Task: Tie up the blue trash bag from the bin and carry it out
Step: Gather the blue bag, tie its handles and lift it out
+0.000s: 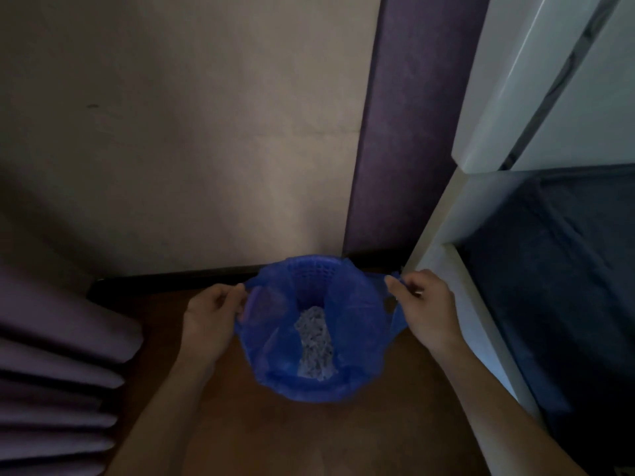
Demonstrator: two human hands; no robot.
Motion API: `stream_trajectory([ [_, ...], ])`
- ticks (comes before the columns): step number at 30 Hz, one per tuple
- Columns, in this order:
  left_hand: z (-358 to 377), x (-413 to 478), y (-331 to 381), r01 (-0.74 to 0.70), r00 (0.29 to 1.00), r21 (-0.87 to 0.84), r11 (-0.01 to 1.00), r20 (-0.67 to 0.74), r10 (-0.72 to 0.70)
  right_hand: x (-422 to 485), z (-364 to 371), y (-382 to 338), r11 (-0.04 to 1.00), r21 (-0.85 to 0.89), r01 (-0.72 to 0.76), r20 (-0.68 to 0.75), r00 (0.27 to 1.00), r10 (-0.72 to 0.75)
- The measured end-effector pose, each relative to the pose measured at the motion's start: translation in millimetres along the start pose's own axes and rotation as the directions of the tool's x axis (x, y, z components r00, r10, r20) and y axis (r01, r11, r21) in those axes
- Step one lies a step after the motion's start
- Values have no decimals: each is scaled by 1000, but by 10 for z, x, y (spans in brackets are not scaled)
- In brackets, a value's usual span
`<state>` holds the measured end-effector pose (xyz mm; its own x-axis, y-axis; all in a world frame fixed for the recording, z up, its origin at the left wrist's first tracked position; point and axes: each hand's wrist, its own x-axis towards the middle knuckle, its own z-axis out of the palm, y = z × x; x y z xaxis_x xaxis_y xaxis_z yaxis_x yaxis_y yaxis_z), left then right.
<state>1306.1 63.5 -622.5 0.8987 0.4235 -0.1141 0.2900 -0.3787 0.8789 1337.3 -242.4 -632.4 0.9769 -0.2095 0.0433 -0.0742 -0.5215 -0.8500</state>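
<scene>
1. Head view: a thin, translucent blue plastic trash bag lines a round blue latticed plastic bin that stands on the brown wooden floor, close to the beige wall and just beside a white furniture frame.
2. The left hand is pinched on the bag's left handle flap, thumb and fingers closed over the thin plastic at the rim.
3. The right hand grasps the right handle flap the same way, and pulls it outward, away from the bin.
4. Inside the bag lies a heap of pale shredded waste, well below the rim; it looks light.
5. Folded purple curtains hang at the left, apart from the bin.
6. Progress, as I judge it: only the first step is under way. Both handles are gripped, but the bag's mouth is wide open and the bag sits fully in the bin.
7. Left to do: bring the two flaps together, knot them, lift the bag clear and carry it out.
</scene>
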Motion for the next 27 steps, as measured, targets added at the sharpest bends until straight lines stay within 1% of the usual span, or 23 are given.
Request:
stream_trajectory([
  [2, -4, -12, 23, 54, 998, -76, 996, 13, -53, -37, 62, -104, 993, 115, -42, 26, 999, 40],
  [4, -11, -3, 5, 50, 997, -62, 997, 60, -47, -74, 110, -180, 973, 223, -66, 78, 996, 50],
  [6, 7, -15, -1, 39, 991, -53, 998, 132, -31, -108, 156, -237, 956, 282, -80, 162, 986, 35],
  [8, 62, -54, -15, 84, 977, -87, 993, 204, -64, -109, 211, -228, 944, 301, -134, 236, 970, 62],
  [10, 122, -95, -42, 139, 966, -120, 983, 236, -108, -83, 253, -207, 936, 269, -227, 246, 956, 161],
  [11, 149, -96, -51, 170, 964, -157, 973, 229, -132, -63, 264, -202, 928, 259, -269, 235, 949, 210],
  [13, 175, -59, -55, 209, 969, -222, 952, 179, -171, -13, 273, -211, 920, 239, -312, 201, 942, 267],
  [14, 178, -33, -42, 204, 975, -214, 955, 131, -179, 10, 274, -211, 935, 198, -295, 180, 948, 262],
  [15, 185, 5, -40, 185, 982, -174, 967, 70, -176, 29, 275, -204, 965, 100, -243, 151, 962, 227],
  [16, 191, 34, -33, 156, 988, -113, 981, 7, -156, 37, 265, -190, 985, -54, -166, 123, 978, 171],
  [17, 202, 60, -27, 130, 990, -59, 990, -40, -133, 40, 257, -171, 972, -216, -94, 94, 989, 116],
  [18, 212, 79, -21, 107, 992, -37, 994, -68, -110, 47, 247, -146, 941, -335, -50, 52, 996, 71],
  [19, 226, 95, -18, 84, 992, -36, 996, -87, -87, 64, 232, -123, 918, -395, -39, 10, 999, 47],
  [22, 264, 137, -19, 10, 995, -26, 1000, -94, -13, 139, 186, -83, 884, -461, -79, -64, 996, 56],
  [24, 289, 160, 2, -40, 998, -31, 999, -50, 38, 188, 173, -33, 881, -469, -66, -51, 998, 48],
  [26, 305, 171, 45, -39, 999, -79, 996, -12, 38, 218, 171, -20, 917, -396, -49, -12, 999, 49],
  [27, 312, 173, 63, -33, 999, -114, 993, -6, 32, 231, 182, -26, 952, -301, -50, 13, 998, 57],
])
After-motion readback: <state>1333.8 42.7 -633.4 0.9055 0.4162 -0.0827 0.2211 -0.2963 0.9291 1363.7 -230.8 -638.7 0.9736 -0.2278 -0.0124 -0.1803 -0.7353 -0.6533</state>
